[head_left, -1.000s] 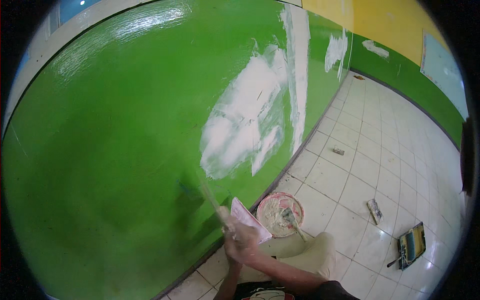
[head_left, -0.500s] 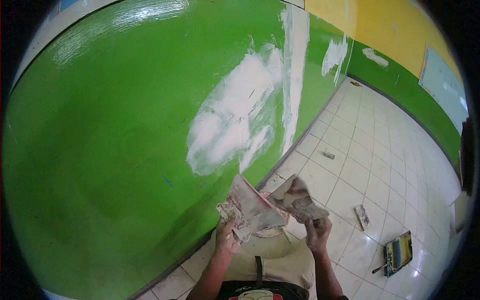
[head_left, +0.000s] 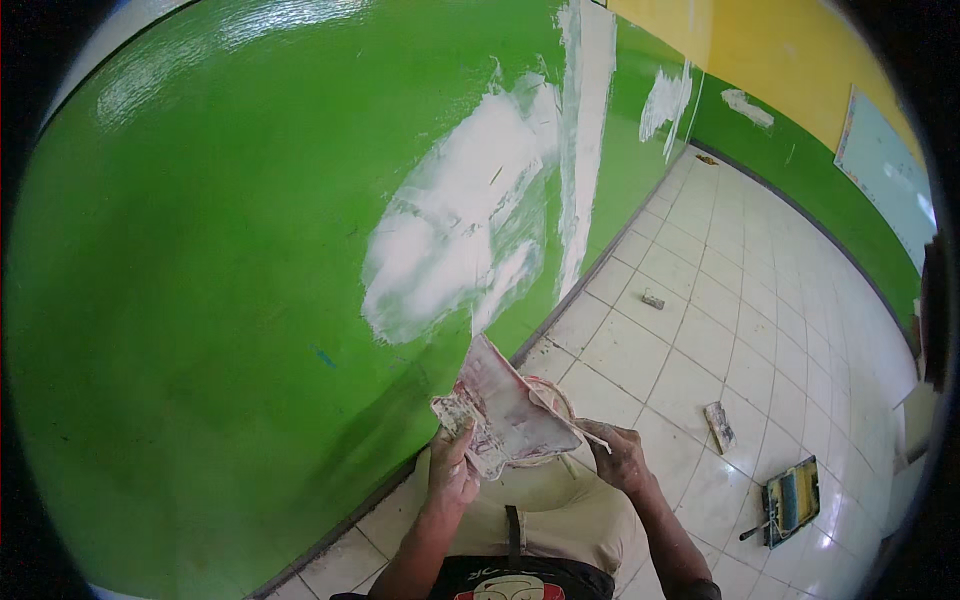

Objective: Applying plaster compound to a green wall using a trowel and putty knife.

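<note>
At the lower centre of the frame, the left hand [head_left: 455,472] grips a putty-smeared spreader [head_left: 512,408] by its crusted back edge, probably because that leaves the broad face free. The right hand [head_left: 622,462] is closed around a thin scraper [head_left: 596,439], turned edge-on along the spreader's right side (whether the two touch, I cannot tell). Both tools sit over the round pink-rimmed tub [head_left: 560,394], a position that would likely catch drips. The tub stands by the green wall [head_left: 230,290], presumably for short reach to the white putty patch [head_left: 445,235] at upper centre.
</note>
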The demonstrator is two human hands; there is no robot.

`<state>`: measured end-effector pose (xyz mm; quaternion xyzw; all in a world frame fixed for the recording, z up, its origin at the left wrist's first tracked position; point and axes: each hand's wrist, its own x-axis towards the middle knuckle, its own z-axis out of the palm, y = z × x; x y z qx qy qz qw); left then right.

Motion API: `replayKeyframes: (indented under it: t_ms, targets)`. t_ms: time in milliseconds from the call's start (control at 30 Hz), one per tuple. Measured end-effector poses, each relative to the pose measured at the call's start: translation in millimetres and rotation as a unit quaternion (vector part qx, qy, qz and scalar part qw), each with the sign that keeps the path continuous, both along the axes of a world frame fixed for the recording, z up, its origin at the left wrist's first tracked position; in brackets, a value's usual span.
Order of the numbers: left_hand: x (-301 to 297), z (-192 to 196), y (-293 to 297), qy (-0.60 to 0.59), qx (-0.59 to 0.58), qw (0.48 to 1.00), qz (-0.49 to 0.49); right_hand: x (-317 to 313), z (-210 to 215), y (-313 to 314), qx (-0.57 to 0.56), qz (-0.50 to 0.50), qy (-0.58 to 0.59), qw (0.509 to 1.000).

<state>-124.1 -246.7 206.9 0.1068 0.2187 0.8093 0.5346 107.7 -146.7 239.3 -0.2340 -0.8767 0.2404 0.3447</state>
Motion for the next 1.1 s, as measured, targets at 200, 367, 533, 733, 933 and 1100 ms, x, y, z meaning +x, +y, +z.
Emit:
replayKeyframes:
  t_ms: [200, 367, 533, 733, 933, 1100]
  targets:
    - [-8.8, -2.2, -1.1, -0.007, 0.024, 1.000, -0.018, 21.1, -37.2, 13.8, 0.023, -0.080, -0.043, 0.996]
    - [-5.7, 0.7, 0.4, 0.002, -0.004, 1.000, -0.012, 34.1, -50.1, 28.2, -0.262, -0.187, 0.370, 0.872]
    - [-3.8, -14.7, 7.3, 0.027, -0.027, 0.999, -0.017, 29.9, -34.4, 8.1, -0.381, -0.129, 0.515, 0.757]
    - [-0.6, -4.0, 10.3, 0.052, -0.007, 0.998, -0.032, 32.4, -34.7, 2.1, -0.332, -0.144, 0.544, 0.757]
    - [-1.0, -3.1, 6.0, 0.001, -0.008, 0.998, -0.064, 13.5, 0.2, -13.7, -0.244, -0.212, 0.461, 0.827]
    - [5.6, -1.2, 8.3, 0.031, -0.053, 0.997, -0.045, 15.0, -3.1, -40.8, -0.021, -0.251, 0.081, 0.964]
